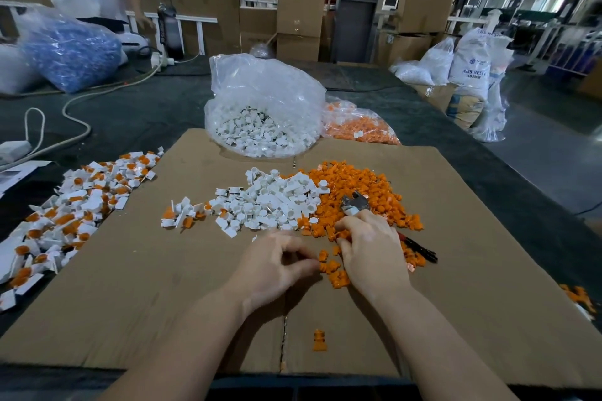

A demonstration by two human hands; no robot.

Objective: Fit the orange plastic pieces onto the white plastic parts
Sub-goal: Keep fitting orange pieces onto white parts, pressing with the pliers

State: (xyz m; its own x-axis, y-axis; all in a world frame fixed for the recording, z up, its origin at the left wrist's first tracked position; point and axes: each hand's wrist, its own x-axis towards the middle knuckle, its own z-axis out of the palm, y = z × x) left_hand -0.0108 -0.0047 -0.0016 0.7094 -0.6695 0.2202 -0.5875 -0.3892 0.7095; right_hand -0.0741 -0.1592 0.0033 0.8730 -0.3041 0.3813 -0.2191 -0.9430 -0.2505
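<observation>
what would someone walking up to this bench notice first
Probably the bright orange pieces heaped on the cardboard sheet, right against a heap of white parts. Just in front, the left hand and the right hand pick among loose orange pieces. Off to the left lies a long spread of assembled pieces, and behind the heaps stands an open clear bag of white parts.

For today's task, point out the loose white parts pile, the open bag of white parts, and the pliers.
white parts pile [273, 202], head view, pile's middle.
bag of white parts [264, 88], head view, clear plastic wall.
pliers [353, 203], head view, metal head.
</observation>
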